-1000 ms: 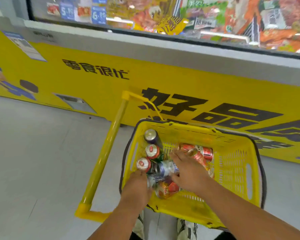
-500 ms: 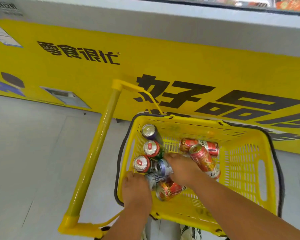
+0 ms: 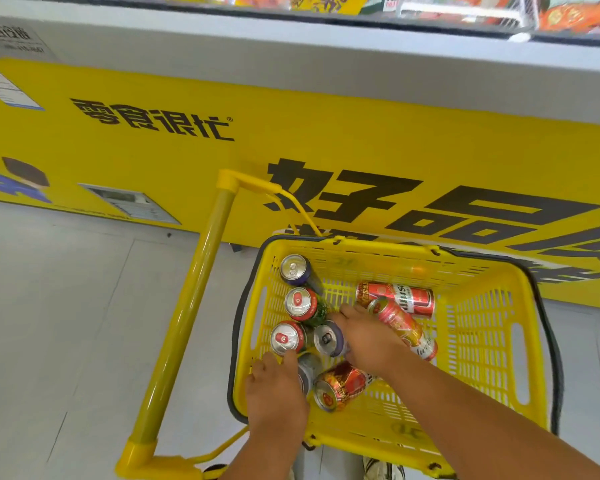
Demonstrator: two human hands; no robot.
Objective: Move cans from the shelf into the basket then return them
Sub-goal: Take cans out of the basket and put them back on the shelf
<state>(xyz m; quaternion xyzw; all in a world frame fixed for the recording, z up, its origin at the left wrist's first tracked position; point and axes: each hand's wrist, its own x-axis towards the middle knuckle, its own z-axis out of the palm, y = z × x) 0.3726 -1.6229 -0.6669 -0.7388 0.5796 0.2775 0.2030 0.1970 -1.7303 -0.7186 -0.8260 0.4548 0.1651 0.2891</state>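
A yellow basket (image 3: 492,341) stands on the floor and holds several cans. Along its left wall stand a purple can (image 3: 293,270), a green can (image 3: 300,303) and a red-topped can (image 3: 284,339). My right hand (image 3: 364,337) reaches in and grips a blue can (image 3: 328,339) in the middle. My left hand (image 3: 276,393) is at the near left corner and curls against a silver can (image 3: 307,368); its fingertips are partly hidden. A red-gold can (image 3: 340,386) lies near it. Two red cans (image 3: 395,296) lie further right.
The basket's long yellow pull handle (image 3: 187,323) rises on the left. A yellow chest freezer (image 3: 326,133) with black lettering stands right behind the basket, with packaged goods under its glass top. Grey floor tiles (image 3: 66,323) spread to the left. My shoes show below the basket.
The view has tilted down and closer to the basket. My right hand has shifted left from the red cans to the blue can. My left hand has stayed at the near left corner.
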